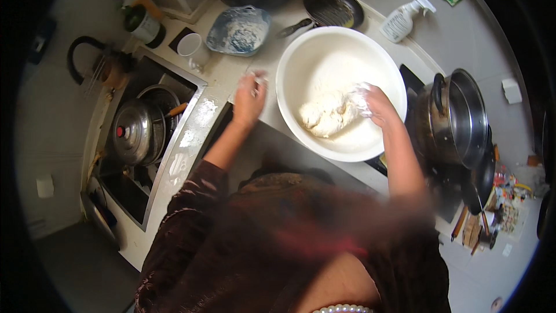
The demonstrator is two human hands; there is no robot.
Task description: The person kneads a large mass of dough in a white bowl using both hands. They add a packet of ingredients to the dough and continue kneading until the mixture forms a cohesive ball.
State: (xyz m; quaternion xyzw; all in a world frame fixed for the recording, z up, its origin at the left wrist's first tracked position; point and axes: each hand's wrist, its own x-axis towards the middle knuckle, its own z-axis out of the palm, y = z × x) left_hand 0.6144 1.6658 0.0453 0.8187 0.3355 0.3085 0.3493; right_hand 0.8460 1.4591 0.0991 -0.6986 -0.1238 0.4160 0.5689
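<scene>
A big white bowl [285,111] stands on the counter. Inside it lies a pale, lumpy mass of dough [328,113], with loose flour on the bowl's floor and wall. My right hand [377,104] reaches in over the bowl's right side. Its flour-coated fingers bend round the right end of the dough. Outside the bowl, to its left, my left hand [250,101] hovers over the counter with its floury fingers loosely bent and apart. I see nothing in it.
Behind the left hand are a blue-grey basin [214,36] holding flour and a white cup [191,46]. A black pan [333,4] and a spray bottle [399,23] stand behind the bowl. Right of it is a steel pot [431,122]; at left, a sink holds a lidded pan [133,130].
</scene>
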